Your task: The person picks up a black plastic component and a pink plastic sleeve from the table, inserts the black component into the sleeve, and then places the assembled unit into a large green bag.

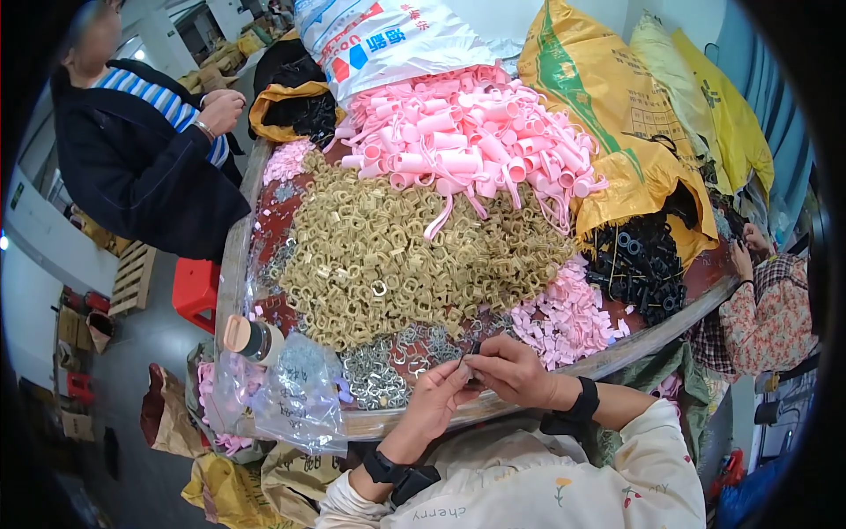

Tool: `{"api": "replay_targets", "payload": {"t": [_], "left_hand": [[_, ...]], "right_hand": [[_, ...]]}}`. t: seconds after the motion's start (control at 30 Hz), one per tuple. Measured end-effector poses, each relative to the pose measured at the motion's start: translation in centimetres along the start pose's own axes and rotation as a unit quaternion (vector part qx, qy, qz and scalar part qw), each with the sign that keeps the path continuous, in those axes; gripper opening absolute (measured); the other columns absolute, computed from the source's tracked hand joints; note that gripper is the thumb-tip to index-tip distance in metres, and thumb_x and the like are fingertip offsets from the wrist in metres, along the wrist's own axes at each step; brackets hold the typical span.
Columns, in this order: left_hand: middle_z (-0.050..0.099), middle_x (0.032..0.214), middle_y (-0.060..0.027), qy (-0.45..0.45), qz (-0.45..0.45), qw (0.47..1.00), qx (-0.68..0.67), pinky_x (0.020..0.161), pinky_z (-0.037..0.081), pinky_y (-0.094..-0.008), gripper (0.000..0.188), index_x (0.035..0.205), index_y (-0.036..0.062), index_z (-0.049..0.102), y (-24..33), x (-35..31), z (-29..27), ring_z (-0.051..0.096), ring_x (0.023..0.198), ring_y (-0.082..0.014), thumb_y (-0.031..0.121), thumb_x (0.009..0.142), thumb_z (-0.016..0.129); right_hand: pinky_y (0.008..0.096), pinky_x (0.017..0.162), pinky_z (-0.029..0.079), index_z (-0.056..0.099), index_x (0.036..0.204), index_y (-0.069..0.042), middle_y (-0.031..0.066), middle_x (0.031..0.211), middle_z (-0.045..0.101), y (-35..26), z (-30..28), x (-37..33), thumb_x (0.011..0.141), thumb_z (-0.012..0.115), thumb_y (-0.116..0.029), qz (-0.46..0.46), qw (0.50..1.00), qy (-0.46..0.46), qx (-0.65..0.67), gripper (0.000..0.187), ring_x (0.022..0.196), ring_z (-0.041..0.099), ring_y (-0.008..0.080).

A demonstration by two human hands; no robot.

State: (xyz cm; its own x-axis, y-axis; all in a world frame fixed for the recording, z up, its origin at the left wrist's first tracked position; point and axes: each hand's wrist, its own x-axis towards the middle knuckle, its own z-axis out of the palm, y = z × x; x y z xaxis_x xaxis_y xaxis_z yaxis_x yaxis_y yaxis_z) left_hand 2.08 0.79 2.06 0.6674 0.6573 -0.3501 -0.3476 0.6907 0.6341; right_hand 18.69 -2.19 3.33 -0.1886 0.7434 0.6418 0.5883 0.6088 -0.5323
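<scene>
Left hand (435, 393) and right hand (513, 370), fingers pinched close, hold a small dark piece (471, 354): likely light, stiff; grab its edges.

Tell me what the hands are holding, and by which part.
The left hand and right hand pinch a small dark piece together. The fingers cover too much of it to tell which part each grips.

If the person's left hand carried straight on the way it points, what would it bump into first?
The left hand points up and rightward, so it would probably first meet the small, thin, dark piece between the hands, then the bare right hand. One view leaves depth unclear.
</scene>
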Motion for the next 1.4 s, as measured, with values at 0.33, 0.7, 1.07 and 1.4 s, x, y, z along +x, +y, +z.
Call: {"api": "replay_targets", "payload": {"t": [0.33,0.7,1.07,1.4], "left_hand": [[0.058,0.086,-0.0062,0.000,0.051,0.996,0.077,0.059,0.046,-0.0192,0.021,0.099,-0.0002,0.052,1.9,1.0,-2.0,0.056,0.067,-0.0098,0.015,0.085,0.048],[0.057,0.092,-0.0166,0.013,0.059,0.998,0.027,0.065,0.051,-0.0276,0.031,0.112,-0.0004,0.038,2.4,0.6,-3.6,0.059,0.077,-0.0199,0.011,0.084,0.047],[0.058,0.088,-0.0125,0.044,0.078,0.995,0.053,0.063,0.051,-0.0239,0.027,0.107,-0.0011,0.046,3.1,-0.1,-1.8,0.059,0.075,-0.0174,0.006,0.081,0.050],[0.057,0.076,-0.0011,0.001,0.082,0.981,0.178,0.054,0.040,-0.0175,0.025,0.102,0.0017,0.055,4.1,-3.2,-0.4,0.051,0.064,-0.0051,0.011,0.079,0.057]], "right_hand": [[0.0351,0.069,0.042,0.051,0.100,-0.006,0.0115,0.089,0.050,17.1,-7.8,9.7,0.065,0.059,-0.003,0.135,0.936,0.150,-0.289,0.036,0.082,0.050,0.0294],[0.0356,0.068,0.041,0.052,0.099,-0.010,0.0074,0.089,0.054,22.4,-8.6,9.1,0.063,0.063,-0.012,-0.022,0.956,0.049,-0.288,0.038,0.086,0.051,0.0269],[0.0342,0.063,0.042,0.053,0.095,-0.007,0.0084,0.073,0.052,7.5,-5.3,7.2,0.064,0.068,-0.023,-0.035,0.990,-0.133,-0.037,0.038,0.069,0.052,0.0256],[0.0325,0.063,0.042,0.054,0.093,-0.005,0.0087,0.079,0.053,1.2,-4.3,3.2,0.061,0.071,-0.018,-0.029,0.972,-0.224,0.066,0.038,0.071,0.052,0.0249]]}}
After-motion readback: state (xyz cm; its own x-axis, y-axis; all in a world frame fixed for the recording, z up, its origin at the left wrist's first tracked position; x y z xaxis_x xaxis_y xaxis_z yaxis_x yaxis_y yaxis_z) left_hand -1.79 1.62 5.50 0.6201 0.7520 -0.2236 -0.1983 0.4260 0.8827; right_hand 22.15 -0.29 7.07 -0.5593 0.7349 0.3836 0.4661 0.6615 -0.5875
